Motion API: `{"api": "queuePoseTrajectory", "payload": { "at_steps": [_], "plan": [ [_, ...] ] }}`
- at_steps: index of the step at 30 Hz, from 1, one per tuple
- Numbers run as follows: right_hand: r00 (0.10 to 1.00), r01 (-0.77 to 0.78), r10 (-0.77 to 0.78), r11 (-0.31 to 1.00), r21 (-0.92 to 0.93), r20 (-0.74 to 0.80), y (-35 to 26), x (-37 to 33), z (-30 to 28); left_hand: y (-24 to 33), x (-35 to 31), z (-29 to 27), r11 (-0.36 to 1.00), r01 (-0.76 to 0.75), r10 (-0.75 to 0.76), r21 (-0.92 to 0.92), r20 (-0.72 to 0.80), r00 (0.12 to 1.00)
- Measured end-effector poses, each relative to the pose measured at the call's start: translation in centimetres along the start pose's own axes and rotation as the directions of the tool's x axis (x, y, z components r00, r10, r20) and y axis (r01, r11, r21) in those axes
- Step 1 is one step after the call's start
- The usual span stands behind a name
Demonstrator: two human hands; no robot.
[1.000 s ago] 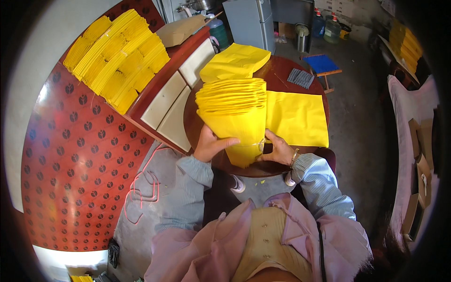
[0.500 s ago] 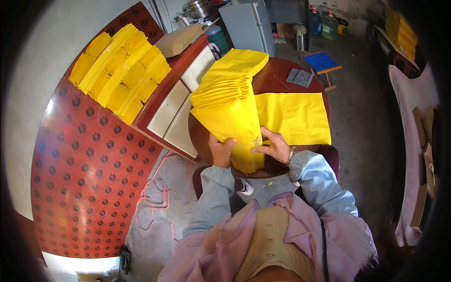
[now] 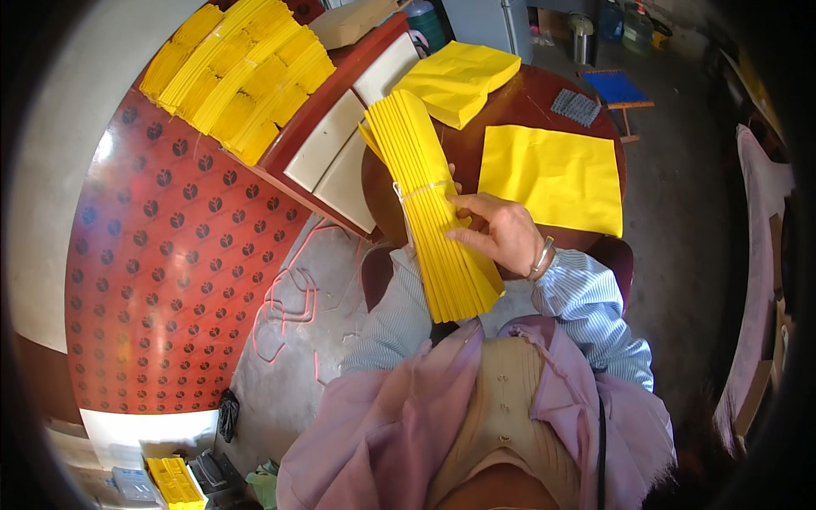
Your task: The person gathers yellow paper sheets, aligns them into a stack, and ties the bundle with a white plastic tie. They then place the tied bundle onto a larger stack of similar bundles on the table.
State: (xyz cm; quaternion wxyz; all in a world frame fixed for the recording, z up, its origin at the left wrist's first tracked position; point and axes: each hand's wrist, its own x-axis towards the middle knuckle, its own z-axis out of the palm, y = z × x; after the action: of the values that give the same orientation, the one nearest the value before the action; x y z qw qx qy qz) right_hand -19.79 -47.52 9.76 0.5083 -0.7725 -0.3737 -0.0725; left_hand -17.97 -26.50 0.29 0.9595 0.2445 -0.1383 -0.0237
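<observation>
Yellow paper fills the scene — a thick bundle of folded sheets (image 3: pixel 433 212), banded with a thin tie, stands on edge over the near rim of the round brown bench (image 3: pixel 544 93). The right hand (image 3: pixel 501 234) lies flat along its side, fingers together; the left hand is hidden behind it, so its grip I cannot tell. The bundle could fan out or slide off the rim if the tie slips. Open room lies right, beside the flat yellow sheet (image 3: pixel 552 174).
</observation>
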Motion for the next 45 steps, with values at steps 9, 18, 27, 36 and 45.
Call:
{"api": "queuePoseTrajectory", "payload": {
  "at_steps": [9,18,27,36,45],
  "plan": [
    [0.981,-0.171,0.192,0.925,0.339,-0.029,2.4,-2.2,-0.7,-1.8,-0.9,0.7,0.982,0.178,-0.177,-0.063,0.033,0.984],
    [0.963,-0.252,0.269,0.899,0.357,0.003,1.5,-3.1,-1.5,-3.8,-1.4,-3.6,0.956,0.235,-0.184,-0.178,0.259,0.948],
    [0.985,-0.145,0.161,0.967,0.209,-0.065,0.3,-3.3,-2.0,-4.8,-2.0,-1.7,0.937,0.2,-0.096,-0.286,0.339,0.936],
    [0.984,-0.159,0.167,0.981,0.113,-0.062,-0.3,-3.2,-1.6,-3.0,-2.8,3.3,0.832,0.385,-0.41,-0.4,0.023,0.912],
    [0.982,-0.172,0.176,0.983,0.064,-0.065,-0.8,-3.1,-1.7,-5.1,-2.2,4.1,0.949,0.114,-0.017,-0.294,0.314,0.949]
  ]
}}
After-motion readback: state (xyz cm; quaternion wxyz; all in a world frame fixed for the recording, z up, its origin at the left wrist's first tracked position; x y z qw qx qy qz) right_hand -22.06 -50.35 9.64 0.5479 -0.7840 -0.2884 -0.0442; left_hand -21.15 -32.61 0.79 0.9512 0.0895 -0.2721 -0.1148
